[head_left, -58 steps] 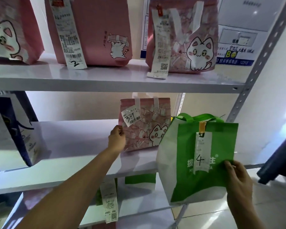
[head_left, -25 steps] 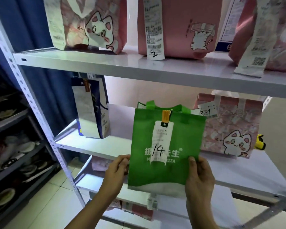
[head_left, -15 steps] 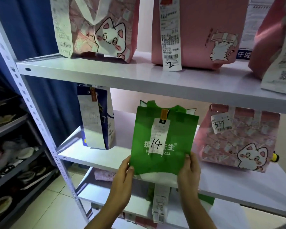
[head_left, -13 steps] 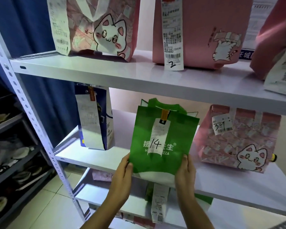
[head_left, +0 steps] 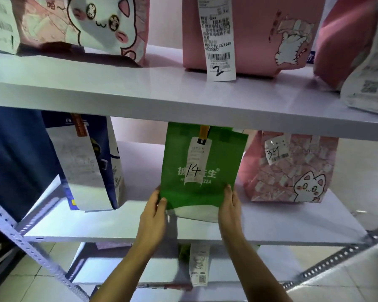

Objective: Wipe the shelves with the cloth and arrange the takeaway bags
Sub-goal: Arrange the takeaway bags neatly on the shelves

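From the head view, I have the green bag (head_left: 202,171) held at its lower corners: my left hand (head_left: 153,216) pinches the left corner, my right hand (head_left: 230,211) the right. It stands on the middle shelf (head_left: 292,227), between the blue-and-white bag (head_left: 90,164) and the pink cat bag (head_left: 290,168), apart from both. I judge this bag nearly placed; letting go is what remains here. The upper shelf (head_left: 162,90) already carries a row of pink bags. I see no cloth, so I cannot tell whether wiping is finished.
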Motion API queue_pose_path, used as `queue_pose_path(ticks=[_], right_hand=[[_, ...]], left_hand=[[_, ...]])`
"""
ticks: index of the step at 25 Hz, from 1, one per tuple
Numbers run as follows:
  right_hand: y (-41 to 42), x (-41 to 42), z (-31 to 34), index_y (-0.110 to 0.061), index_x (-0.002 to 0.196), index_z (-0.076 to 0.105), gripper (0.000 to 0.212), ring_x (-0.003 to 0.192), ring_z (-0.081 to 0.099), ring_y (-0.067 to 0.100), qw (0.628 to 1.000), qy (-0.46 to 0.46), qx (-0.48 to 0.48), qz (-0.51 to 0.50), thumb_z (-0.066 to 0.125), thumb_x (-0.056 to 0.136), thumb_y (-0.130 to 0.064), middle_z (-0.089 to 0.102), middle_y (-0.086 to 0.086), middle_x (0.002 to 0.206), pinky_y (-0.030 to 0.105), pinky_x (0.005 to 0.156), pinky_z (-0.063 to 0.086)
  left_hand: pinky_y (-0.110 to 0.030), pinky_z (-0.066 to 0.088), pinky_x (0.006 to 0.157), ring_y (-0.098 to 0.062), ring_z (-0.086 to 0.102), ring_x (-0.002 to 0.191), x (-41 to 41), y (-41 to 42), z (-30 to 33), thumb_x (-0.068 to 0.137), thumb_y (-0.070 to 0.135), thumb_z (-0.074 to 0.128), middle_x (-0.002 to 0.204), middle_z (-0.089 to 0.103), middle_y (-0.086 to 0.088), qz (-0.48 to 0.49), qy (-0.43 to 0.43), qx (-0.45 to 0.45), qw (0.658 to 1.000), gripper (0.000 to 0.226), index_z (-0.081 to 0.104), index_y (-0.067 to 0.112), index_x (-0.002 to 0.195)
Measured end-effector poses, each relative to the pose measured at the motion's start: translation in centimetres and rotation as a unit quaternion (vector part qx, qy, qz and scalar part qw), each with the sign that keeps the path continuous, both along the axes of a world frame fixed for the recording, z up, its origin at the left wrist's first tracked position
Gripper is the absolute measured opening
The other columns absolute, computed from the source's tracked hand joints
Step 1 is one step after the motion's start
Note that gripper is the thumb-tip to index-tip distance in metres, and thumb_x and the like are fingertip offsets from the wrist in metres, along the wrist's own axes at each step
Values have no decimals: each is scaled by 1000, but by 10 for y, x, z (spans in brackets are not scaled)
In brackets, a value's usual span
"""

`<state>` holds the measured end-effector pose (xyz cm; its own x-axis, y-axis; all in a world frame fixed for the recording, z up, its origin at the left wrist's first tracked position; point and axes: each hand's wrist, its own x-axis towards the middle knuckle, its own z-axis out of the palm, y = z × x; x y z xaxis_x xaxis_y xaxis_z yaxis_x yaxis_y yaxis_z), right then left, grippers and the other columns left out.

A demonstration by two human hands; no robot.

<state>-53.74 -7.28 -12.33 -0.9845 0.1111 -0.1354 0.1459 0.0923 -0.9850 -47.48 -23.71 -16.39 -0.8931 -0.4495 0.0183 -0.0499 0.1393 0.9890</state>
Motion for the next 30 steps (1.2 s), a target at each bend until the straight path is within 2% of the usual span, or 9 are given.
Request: queue_pose_path(ticks=[4,7,11,13,15,18,21,26,30], right_hand=[[-4,-8,-5,-41,129,47,27,91,47,-10,1000,-6,3,-10,31,108,-47,52,-25,104,24,90,36],[0,-7,-6,-43,123,48,21,88,48,-12,999,-2,29,-16,33,108,-44,52,-28,102,16,80,37],[14,9,-16,-32,120,58,24,101,58,5,996,39,71,-29,39,108,-35,63,-15,108,20,73,42],[22,14,-20,-29,121,59,24,103,61,13,996,40,74,-23,39,108,-31,65,-6,110,27,77,48],[31,18,-17,-28,125,60,26,106,61,16,997,42,61,-9,40,108,-28,66,-4,113,38,90,52],[45,25,-16,-26,129,60,27,110,59,9,997,65,30,12,46,107,-25,65,-6,122,35,96,49],[59,43,-28,-24,129,60,26,115,59,11,996,81,9,45,50,105,-20,65,-4,126,32,97,48],[60,79,-52,-24,127,63,27,116,60,12,992,98,7,76,56,102,-19,65,-4,125,29,97,49],[48,105,-73,-24,121,65,25,109,62,14,987,97,25,124,56,100,-13,67,-4,116,38,96,54]], left_hand=[[-21,38,100,-12,50,126,-8,-7,2,108,23,35,142,53,9,-22,1,-13,1000,39,43,30,146],[-10,39,92,-11,53,123,-8,-13,1,107,18,39,140,54,7,-31,5,-27,999,41,44,28,146],[-22,42,99,-9,55,123,5,-13,2,105,15,44,143,53,6,-13,9,-46,999,44,44,29,146],[-20,43,98,0,57,116,15,-5,2,104,15,46,140,54,10,-9,7,-45,999,44,45,33,144],[-23,43,98,-1,55,117,26,5,5,104,18,47,139,54,13,-2,9,-42,999,43,44,42,140],[-20,43,92,-8,52,121,47,17,7,103,23,48,135,53,17,8,-2,-57,998,42,44,53,133],[-3,44,77,2,53,118,78,33,2,102,25,50,136,55,15,7,-28,-92,995,37,49,43,134],[-6,43,80,10,56,109,129,46,-10,100,14,51,121,61,29,36,-68,-175,982,35,60,41,121],[-5,39,86,17,48,113,162,43,-22,101,20,49,120,55,37,37,-102,-204,973,31,59,42,121]])
